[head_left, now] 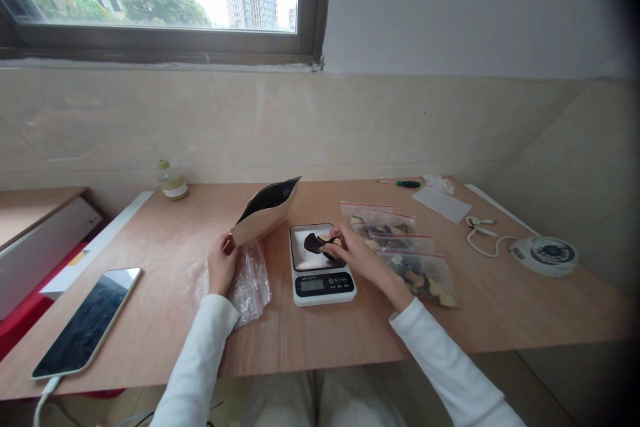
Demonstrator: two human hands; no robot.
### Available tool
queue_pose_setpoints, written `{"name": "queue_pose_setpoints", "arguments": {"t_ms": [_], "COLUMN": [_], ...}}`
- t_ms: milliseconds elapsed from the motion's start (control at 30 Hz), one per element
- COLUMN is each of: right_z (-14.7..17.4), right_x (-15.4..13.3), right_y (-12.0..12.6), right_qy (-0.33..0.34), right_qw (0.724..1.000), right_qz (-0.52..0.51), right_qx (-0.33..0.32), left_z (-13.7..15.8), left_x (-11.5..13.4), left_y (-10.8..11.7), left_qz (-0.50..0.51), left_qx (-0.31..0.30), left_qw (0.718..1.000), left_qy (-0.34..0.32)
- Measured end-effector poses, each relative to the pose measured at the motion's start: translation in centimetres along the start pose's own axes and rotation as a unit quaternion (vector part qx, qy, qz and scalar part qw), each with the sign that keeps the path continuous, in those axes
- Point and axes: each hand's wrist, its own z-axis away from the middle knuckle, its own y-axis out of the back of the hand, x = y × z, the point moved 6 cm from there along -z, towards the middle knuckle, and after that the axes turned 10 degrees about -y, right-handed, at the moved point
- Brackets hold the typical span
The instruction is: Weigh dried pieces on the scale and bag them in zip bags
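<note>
My left hand (223, 263) pinches the lower left corner of a brown paper pouch (265, 219), which leans to the right with its mouth gaping and a dark inside. Under that hand lie several clear plastic zip bags (251, 283). Above the white digital scale (324, 288), my right hand (353, 250) has its fingers closed on dark, curled dried pieces (316, 244) with pale sides, which look like dried wood ear fungus. They are over the scale's tray; whether they touch it I cannot tell. The display digits are unreadable.
Right of the scale, red-edged zip bags (420, 279) hold dark and tan pieces. Beyond are a screwdriver (407, 183), a white sheet (442, 204) and a white round device (545, 255) with a cable. At left are a phone (89, 321) on a cable and a glass jar (173, 181).
</note>
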Motion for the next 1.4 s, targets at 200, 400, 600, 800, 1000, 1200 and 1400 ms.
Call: {"name": "queue_pose_setpoints", "arguments": {"t_ms": [200, 400, 600, 800, 1000, 1200, 1400], "right_z": [-0.7, -1.4, -1.7, -1.2, -0.6, -2.1, -3.5], "right_x": [-3.2, -4.2, -4.7, -8.8, -14.7, -17.3, -16.0], "right_y": [-0.2, -3.4, -1.3, 3.7, 4.5, 2.6, -0.3], "right_qy": [0.016, 0.049, 0.043, 0.075, 0.195, 0.234, 0.191], "right_qw": [1.0, 0.994, 0.998, 0.991, 0.975, 0.97, 0.962], "right_qz": [-0.002, 0.007, 0.0, -0.086, -0.095, 0.049, 0.096], "right_qx": [-0.018, -0.098, -0.038, 0.065, 0.045, -0.05, -0.168], "left_z": [0.0, 0.0, 0.0, -0.1, -0.1, 0.1, 0.1], "left_x": [0.1, -0.1, -0.3, -0.7, -0.9, 0.6, 0.5], "left_y": [0.0, 0.0, 0.0, -0.1, 0.1, -0.1, -0.3], "left_qz": [0.001, 0.002, 0.001, -0.014, -0.025, -0.006, 0.012], "left_qx": [0.001, 0.001, -0.005, -0.002, -0.004, -0.016, -0.018], "left_qw": [1.0, 1.0, 1.0, 1.0, 0.999, 0.999, 0.998], "left_qy": [0.001, 0.003, -0.003, -0.014, -0.025, -0.045, -0.057]}}
